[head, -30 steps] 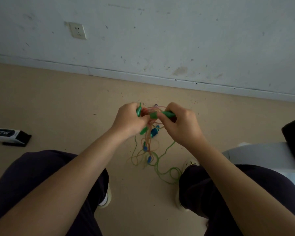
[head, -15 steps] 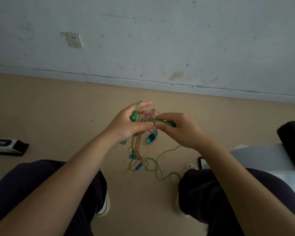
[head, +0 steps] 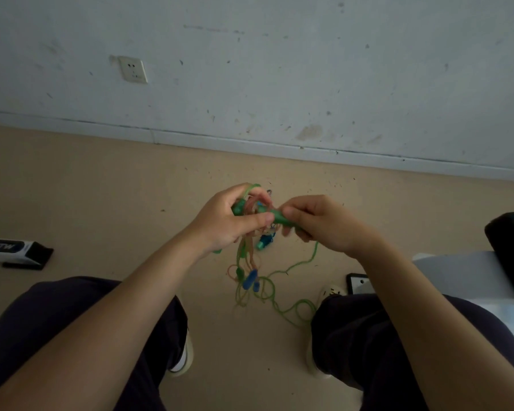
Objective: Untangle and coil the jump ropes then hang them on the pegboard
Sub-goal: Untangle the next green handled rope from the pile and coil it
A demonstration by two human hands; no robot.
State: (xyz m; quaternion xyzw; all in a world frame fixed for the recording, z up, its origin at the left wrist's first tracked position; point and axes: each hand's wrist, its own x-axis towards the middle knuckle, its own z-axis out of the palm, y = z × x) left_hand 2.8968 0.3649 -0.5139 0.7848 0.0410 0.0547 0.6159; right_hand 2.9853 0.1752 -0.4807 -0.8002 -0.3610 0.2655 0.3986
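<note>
Beige floor point(head: 101, 188) lies bare and open from the white baseboard point(head: 250, 143) down to the person's knees, hemmed on the left by a black-and-white box point(head: 12, 253) and on the right by a black seat edge point(head: 511, 247) over a grey surface point(head: 457, 274). The tangle of jump ropes point(head: 250, 262) hangs between the knees, its green rope point(head: 294, 310) trailing in loops onto the floor. The left hand point(head: 229, 221) is clenched round the top of the tangle; the right hand point(head: 324, 223) pinches a green handle point(head: 279, 218) just beside it. Compared with half a second ago, the left fingers have curled in over the cords and the hands sit closer together. The box's lettering is upside down and too blurred to read.
</note>
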